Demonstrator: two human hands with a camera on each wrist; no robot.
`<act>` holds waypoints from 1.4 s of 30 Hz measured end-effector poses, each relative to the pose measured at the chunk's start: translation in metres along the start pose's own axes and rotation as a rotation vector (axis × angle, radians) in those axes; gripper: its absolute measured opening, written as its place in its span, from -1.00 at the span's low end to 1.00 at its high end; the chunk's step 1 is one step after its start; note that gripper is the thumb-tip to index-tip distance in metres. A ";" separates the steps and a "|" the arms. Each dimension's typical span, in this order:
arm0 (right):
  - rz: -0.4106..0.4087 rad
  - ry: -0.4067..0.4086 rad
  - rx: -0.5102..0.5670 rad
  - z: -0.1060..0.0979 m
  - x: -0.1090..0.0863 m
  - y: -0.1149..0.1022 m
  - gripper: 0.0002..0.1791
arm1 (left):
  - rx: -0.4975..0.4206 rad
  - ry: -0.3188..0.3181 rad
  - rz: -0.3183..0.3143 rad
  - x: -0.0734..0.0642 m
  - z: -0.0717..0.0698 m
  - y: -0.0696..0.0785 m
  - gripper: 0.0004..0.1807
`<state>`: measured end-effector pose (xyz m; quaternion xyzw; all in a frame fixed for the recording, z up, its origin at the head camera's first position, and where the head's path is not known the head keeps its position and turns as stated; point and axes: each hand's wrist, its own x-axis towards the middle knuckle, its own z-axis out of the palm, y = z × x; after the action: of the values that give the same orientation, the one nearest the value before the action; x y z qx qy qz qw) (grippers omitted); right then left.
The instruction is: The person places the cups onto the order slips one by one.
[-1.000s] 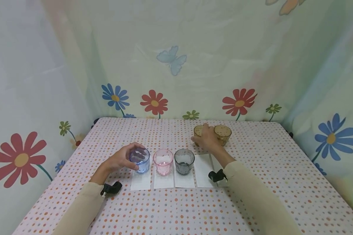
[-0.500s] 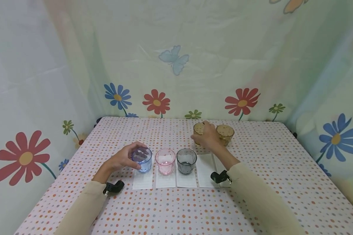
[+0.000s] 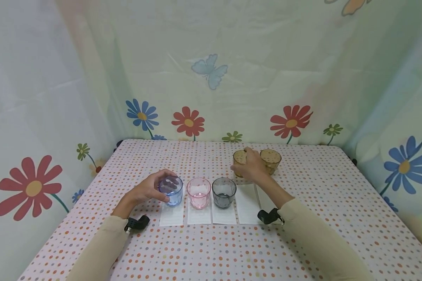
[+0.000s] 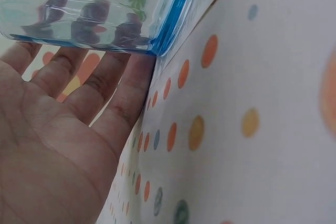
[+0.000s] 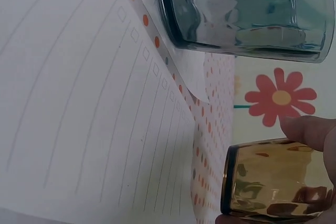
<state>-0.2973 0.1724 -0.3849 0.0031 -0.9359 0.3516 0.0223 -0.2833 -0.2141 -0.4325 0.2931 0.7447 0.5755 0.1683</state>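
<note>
My left hand (image 3: pixel 149 189) curves round a clear blue drinking glass (image 3: pixel 174 195), thumb on its near side, fingers on its far side. In the left wrist view, fingertips show through the blue glass (image 4: pixel 89 19). The glass stands on a white paper slip (image 3: pixel 171 216). Farther back, my right hand (image 3: pixel 251 166) grips an amber glass (image 3: pixel 238 157) and partly hides it. The right wrist view shows thumb and fingers on either side of this amber glass (image 5: pixel 273 177). A second amber glass (image 3: pixel 271 160) stands just right of that hand.
A pink glass (image 3: pixel 198 194) and a grey glass (image 3: pixel 224 193) stand on paper slips beside the blue one. Two more lined slips, one a white sheet (image 3: pixel 247 205), lie to the right under the right forearm. Floral curtains enclose the dotted table (image 3: pixel 197 253).
The view has shifted slightly, moving everything a little right. My right hand and its amber glass have shifted only slightly, now lower in view than half a second ago. The left hand stays on the blue glass.
</note>
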 end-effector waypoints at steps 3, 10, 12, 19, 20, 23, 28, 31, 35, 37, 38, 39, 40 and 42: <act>-0.007 0.007 -0.017 0.001 -0.003 0.001 0.01 | -0.005 0.002 0.005 0.000 0.000 0.000 -0.11; -0.025 0.012 -0.025 0.001 -0.012 0.004 0.00 | 0.002 0.006 0.004 0.000 0.000 0.000 -0.10; -0.025 0.004 -0.026 0.001 -0.014 0.005 -0.01 | 0.000 0.004 0.005 0.000 0.000 0.000 -0.11; -0.025 -0.010 -0.031 0.000 -0.021 0.010 -0.02 | -0.013 0.002 0.000 0.000 -0.001 0.001 -0.11; -0.030 -0.012 -0.032 0.000 -0.021 0.010 -0.02 | -0.015 0.000 0.002 0.000 -0.001 0.001 -0.11; -0.044 -0.023 -0.041 0.000 -0.024 0.011 -0.01 | -0.020 -0.006 0.012 0.000 -0.002 0.001 -0.12; -0.053 -0.034 -0.077 0.001 -0.028 0.011 -0.01 | -0.025 -0.013 0.017 0.000 -0.002 0.001 -0.13; -0.058 -0.034 -0.084 0.000 -0.030 0.010 -0.02 | -0.028 -0.016 0.017 0.000 -0.002 0.001 -0.14; -0.077 -0.034 -0.082 0.000 -0.034 0.011 -0.04 | -0.029 -0.017 0.019 0.000 -0.002 0.001 -0.13; -0.089 -0.034 -0.085 0.000 -0.037 0.012 -0.06 | -0.026 -0.015 0.017 0.000 -0.002 0.002 -0.13; -0.093 -0.035 -0.086 0.000 -0.038 0.012 -0.06 | -0.027 -0.015 0.017 0.000 -0.002 0.002 -0.13; -0.098 -0.035 -0.088 0.000 -0.039 0.013 -0.07 | -0.029 -0.016 0.018 0.000 -0.002 0.002 -0.13; -0.099 -0.035 -0.087 0.000 -0.040 0.013 -0.07 | -0.030 -0.014 0.016 0.000 -0.002 0.002 -0.13; -0.099 -0.036 -0.084 0.000 -0.042 0.014 -0.06 | -0.032 -0.013 0.011 0.000 -0.002 0.003 -0.12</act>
<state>-0.2557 0.1827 -0.3962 0.0548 -0.9488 0.3101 0.0229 -0.2834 -0.2150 -0.4289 0.2984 0.7327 0.5862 0.1745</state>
